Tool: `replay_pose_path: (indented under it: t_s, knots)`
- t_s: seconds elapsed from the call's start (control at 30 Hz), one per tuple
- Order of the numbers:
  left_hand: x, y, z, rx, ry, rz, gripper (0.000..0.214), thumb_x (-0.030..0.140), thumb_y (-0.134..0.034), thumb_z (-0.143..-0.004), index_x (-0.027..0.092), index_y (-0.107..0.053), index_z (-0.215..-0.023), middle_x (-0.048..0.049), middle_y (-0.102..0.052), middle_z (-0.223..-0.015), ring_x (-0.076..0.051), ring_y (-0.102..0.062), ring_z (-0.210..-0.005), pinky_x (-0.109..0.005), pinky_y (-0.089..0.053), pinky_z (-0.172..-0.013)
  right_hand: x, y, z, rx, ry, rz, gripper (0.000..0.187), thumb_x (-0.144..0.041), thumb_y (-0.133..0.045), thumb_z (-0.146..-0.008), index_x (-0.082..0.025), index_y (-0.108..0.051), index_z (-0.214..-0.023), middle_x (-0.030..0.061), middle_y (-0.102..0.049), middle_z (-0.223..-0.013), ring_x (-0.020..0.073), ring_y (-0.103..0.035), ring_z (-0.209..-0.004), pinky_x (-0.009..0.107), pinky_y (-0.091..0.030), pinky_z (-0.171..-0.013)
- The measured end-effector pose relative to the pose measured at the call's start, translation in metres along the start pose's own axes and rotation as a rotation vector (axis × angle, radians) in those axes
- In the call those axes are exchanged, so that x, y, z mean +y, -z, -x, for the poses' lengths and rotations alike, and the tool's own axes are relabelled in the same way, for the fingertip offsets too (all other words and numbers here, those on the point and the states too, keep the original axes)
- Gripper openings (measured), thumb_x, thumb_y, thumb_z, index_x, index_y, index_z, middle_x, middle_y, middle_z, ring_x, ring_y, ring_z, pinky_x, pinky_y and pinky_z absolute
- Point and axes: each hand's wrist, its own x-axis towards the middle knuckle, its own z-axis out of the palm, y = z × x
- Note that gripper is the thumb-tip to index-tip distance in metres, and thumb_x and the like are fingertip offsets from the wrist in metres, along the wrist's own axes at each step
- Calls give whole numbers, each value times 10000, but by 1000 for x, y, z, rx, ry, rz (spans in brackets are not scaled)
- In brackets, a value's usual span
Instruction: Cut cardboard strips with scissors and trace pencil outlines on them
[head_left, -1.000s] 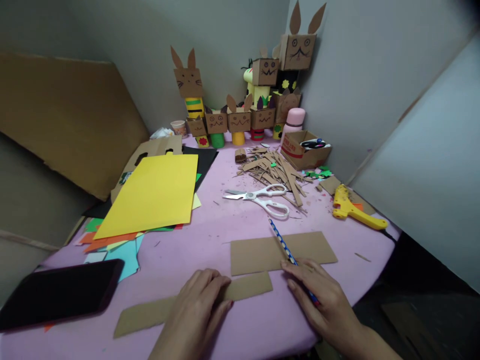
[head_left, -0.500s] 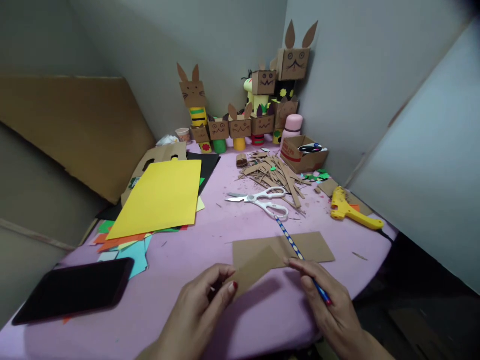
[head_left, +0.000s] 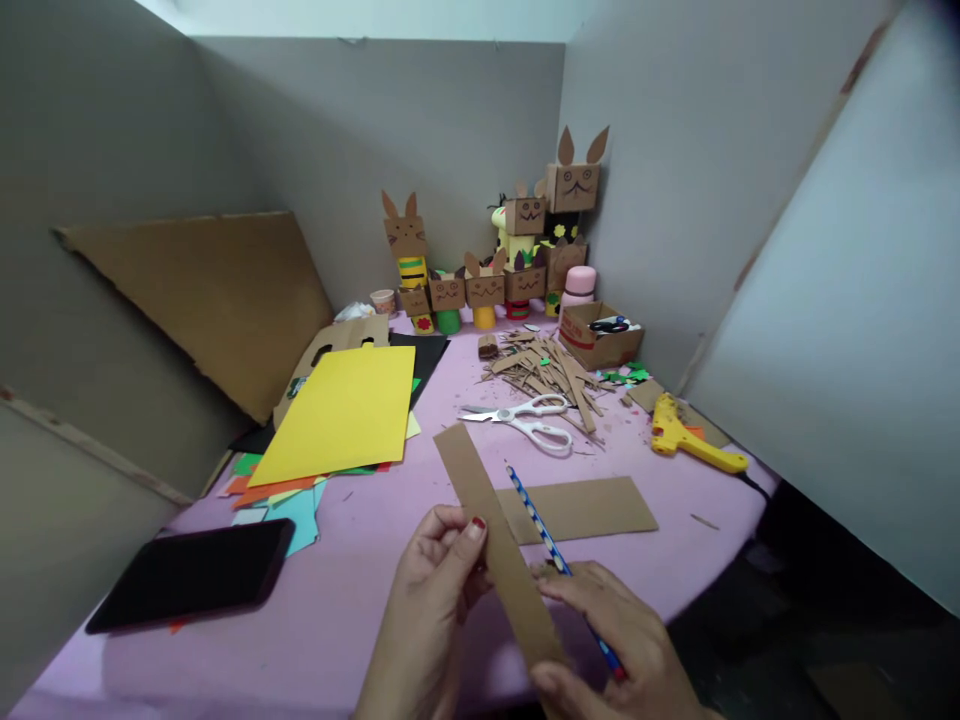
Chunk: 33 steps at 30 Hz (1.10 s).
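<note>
A long cardboard strip (head_left: 491,510) is raised at a slant above the table. My left hand (head_left: 439,585) pinches its left edge between thumb and fingers. The lower end of the strip meets the thumb of my right hand (head_left: 611,625), which also keeps a blue patterned pencil (head_left: 541,525) between its fingers, tip pointing up and away. Beneath the strip lies a flat cardboard rectangle (head_left: 592,508), partly covered by it. White-handled scissors (head_left: 525,415) rest spread apart just beyond.
Cardboard scraps (head_left: 544,370) are piled behind the scissors. A yellow glue gun (head_left: 686,440) lies right, near a small box (head_left: 600,335). Yellow paper (head_left: 345,410) and a dark tablet (head_left: 195,570) lie left. Several cardboard animal figures (head_left: 484,285) stand at the back.
The strip has swung round to slant lengthwise between my hands. My right hand has come closer, its thumb now at the strip's lower end. The view has tilted up.
</note>
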Motion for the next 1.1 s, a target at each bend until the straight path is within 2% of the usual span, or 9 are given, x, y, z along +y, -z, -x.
replay_pose_path:
  t_s: [0.27, 0.47, 0.6, 0.67, 0.7, 0.77, 0.87, 0.97, 1.1]
  knots:
    - [-18, 0, 7, 175, -17, 97, 312, 284, -736, -642, 208, -447, -730, 35, -672, -723, -115, -643, -652, -202, -496, -587, 2, 12, 8, -132, 227, 429, 524, -598, -477, -825, -113, -565, -1004, 137, -737, -800, 271, -713, -676, 336, -590, -535]
    - [-34, 8, 7, 202, -17, 7, 303, 287, -740, -628, 200, -495, -783, 6, -660, -794, -118, -634, -700, -187, -499, -580, 3, 11, 12, -300, 153, 428, 354, -82, -377, -792, -70, -566, -1090, 166, -734, -869, 244, -715, -691, 321, -596, -551]
    - [-35, 34, 2, 179, -374, -275, 687, 336, -701, -692, 311, -330, -1269, -99, -511, -1265, -227, -605, -1032, -339, -534, -767, 6, 25, 5, -328, 74, 236, 383, -58, -390, -759, -97, -568, -1096, 138, -730, -918, 205, -709, -742, 287, -597, -618]
    - [-27, 49, 1, 183, -665, -643, 768, 288, -667, -736, 380, -242, -1369, -102, -311, -1453, -284, -393, -1283, -458, -438, -942, 8, 32, 1, -324, 79, 183, 391, -46, -395, -751, -112, -566, -1096, 118, -734, -920, 188, -709, -756, 259, -592, -634]
    - [-21, 56, 0, 167, -786, -902, 674, 248, -661, -746, 387, -353, -1329, -75, -233, -1502, -306, -255, -1355, -512, -351, -1009, 9, 35, 0, -332, 90, 170, 393, -45, -400, -749, -117, -566, -1099, 114, -734, -929, 185, -709, -770, 255, -590, -643]
    - [-9, 67, -2, 50, -1022, -1291, 384, 161, -614, -780, 388, -605, -1090, -26, -376, -1448, -316, -226, -1366, -601, -243, -1033, 12, 39, -2, -367, 114, 162, 390, -53, -412, -756, -120, -563, -1108, 114, -733, -949, 193, -708, -796, 264, -591, -655]
    - [2, 75, -7, -134, -1210, -1414, 302, 99, -577, -793, 331, -672, -961, -23, -694, -1084, -236, -566, -1127, -507, -359, -996, 18, 43, -2, -449, 119, 166, 378, -68, -434, -773, -129, -566, -1122, 111, -731, -960, 200, -706, -810, 276, -594, -654]
    - [1, 76, -9, -188, -1200, -1377, 313, 89, -606, -769, 317, -687, -966, -12, -744, -915, -195, -678, -901, -387, -456, -914, 26, 52, 0, -468, 123, 249, 393, -148, -501, -818, -141, -528, -1210, 114, -713, -1036, 220, -689, -909, 305, -593, -731]
    - [-6, 68, -3, -207, -1112, -1348, 317, 71, -614, -754, 297, -707, -954, -33, -747, -889, -192, -695, -813, -311, -513, -809, 27, 71, 4, -193, 71, 333, 380, -234, -549, -859, -180, -523, -1234, 98, -703, -1082, 221, -673, -971, 311, -560, -849]
